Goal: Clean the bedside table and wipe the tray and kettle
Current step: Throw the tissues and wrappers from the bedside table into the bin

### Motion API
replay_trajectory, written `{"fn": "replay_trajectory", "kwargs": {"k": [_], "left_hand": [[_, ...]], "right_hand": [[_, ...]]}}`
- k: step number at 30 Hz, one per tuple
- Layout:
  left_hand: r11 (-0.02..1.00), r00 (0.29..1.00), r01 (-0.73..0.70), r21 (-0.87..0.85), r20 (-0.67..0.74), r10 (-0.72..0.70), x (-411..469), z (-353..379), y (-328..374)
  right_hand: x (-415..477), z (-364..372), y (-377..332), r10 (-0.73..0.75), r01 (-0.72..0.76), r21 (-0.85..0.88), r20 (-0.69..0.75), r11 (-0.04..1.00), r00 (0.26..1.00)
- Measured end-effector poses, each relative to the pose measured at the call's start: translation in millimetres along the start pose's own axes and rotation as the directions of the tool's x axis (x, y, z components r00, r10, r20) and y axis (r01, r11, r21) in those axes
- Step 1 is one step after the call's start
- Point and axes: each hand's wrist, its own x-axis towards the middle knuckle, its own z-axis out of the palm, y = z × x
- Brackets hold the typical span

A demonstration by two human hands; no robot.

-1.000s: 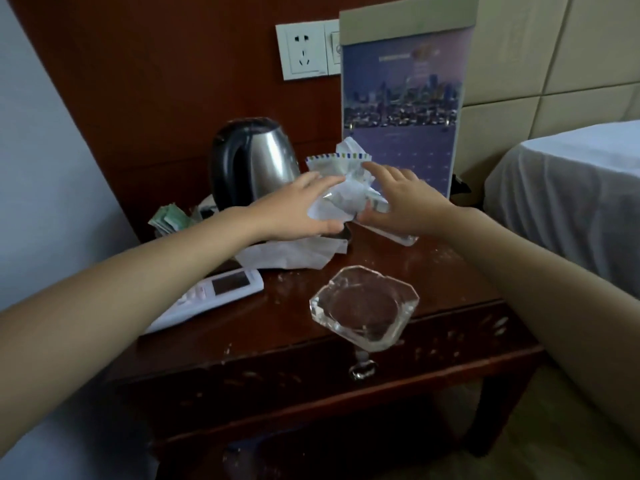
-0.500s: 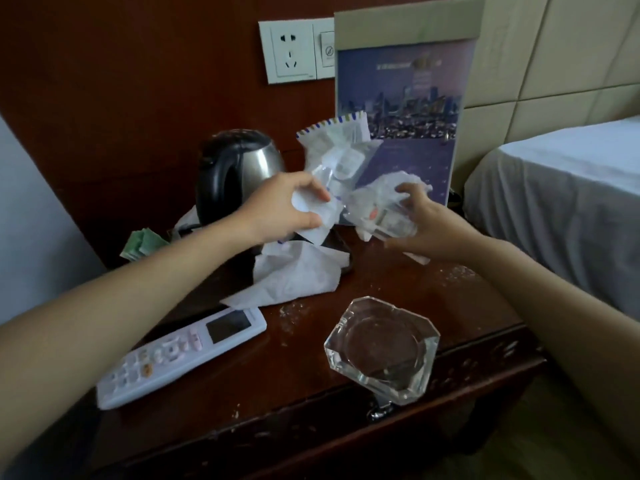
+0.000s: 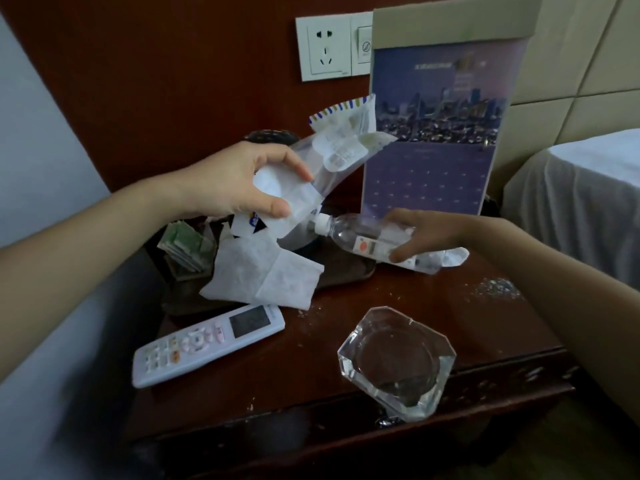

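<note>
Head view is showing the left hand [image 3: 239, 183] pinching a crumpled clear plastic wrapper [image 3: 332, 157] above the dark tray [image 3: 349, 271] near the back edge of the dark wooden surface [image 3: 398, 296], hiding the steel kettle, while the right hand [image 3: 420, 233] is closing on a tilted clear capped water bottle [image 3: 363, 237] that is risking slipping onto the glass ashtray [image 3: 396, 362] at the front edge.

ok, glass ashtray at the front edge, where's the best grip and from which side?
Come from above and pinch two opposite flat sides of the glass ashtray. It sits upright and its thick, faceted walls give parallel faces, while the smooth bowl gives little purchase. It overhangs the front edge of the bedside table, so probably avoid pushing it forward. The remote control lies clear to its left.
</note>
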Motion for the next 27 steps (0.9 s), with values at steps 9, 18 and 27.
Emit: {"fn": "replay_trajectory", "kwargs": {"k": [9, 18, 27], "left_hand": [[0.996, 0.997, -0.009, -0.094, -0.072, 0.002, -22, -25, 29], [0.981, 0.976, 0.19, -0.033, 0.116, -0.185, -92, -59, -4], [0.848, 0.887, 0.44, 0.295, 0.005, -0.462, -131, 20, -95]], "right_hand": [[-39, -17, -33, -0.287, 0.293, 0.458, -0.085, 0.839, 0.954], [-42, 6, -64, -0.292, 0.267, 0.308, 0.037, 0.913, 0.956], [-36, 32, -77, -0.335, 0.29, 0.299, 0.114, 0.909, 0.935]]}}
